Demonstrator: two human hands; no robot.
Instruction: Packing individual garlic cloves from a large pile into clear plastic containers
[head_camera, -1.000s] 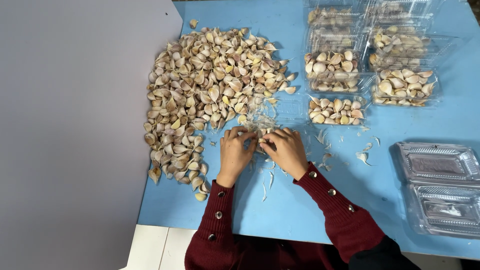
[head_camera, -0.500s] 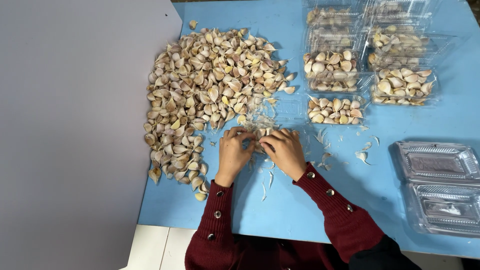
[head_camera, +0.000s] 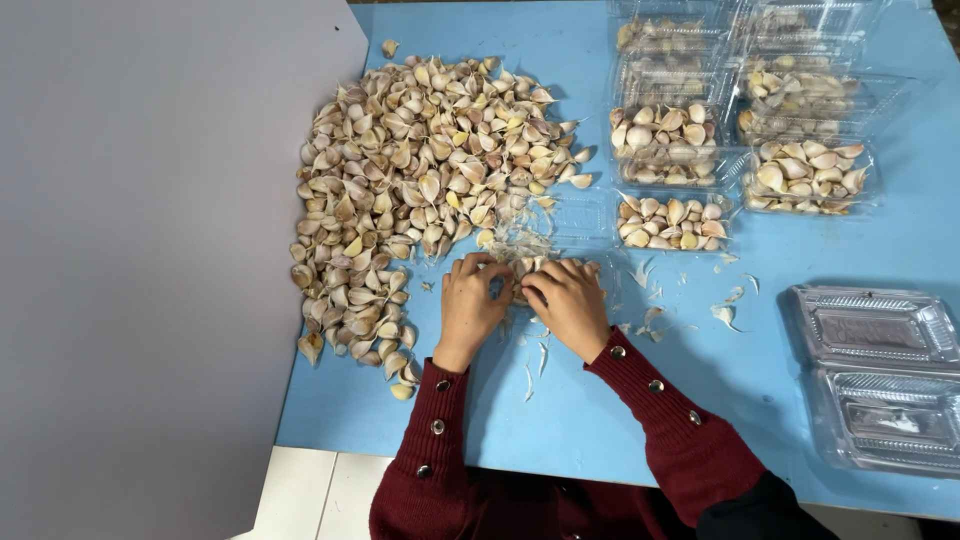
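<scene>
Here the left hand (head_camera: 470, 305) and the right hand (head_camera: 568, 302) sit close together on the blue table (head_camera: 620, 430), fingers curled inward around a small cluster of garlic cloves (head_camera: 522, 270) held between them at the near edge of the big heap; both hands seem to pinch at it, though exactly which cloves each grips is hidden behind the fingers. The large pile of garlic cloves (head_camera: 420, 180) spreads out above and to the left of the hands, reaching down along the table's left edge. Thin white peel scraps (head_camera: 722, 314) lie scattered on the table around and to the right of the hands. Just beyond the right hand stands an open clear plastic tray (head_camera: 672, 221) holding cloves, and behind it several more filled clear boxes (head_camera: 806, 176) are packed side by side toward the far edge. Well apart on the right lies an empty clear clamshell box (head_camera: 880, 375), opened flat. Both arms wear dark red sleeves (head_camera: 680, 440) with small round buttons along the cuffs. A grey board (head_camera: 140, 270) covers the area to the left of the table.
</scene>
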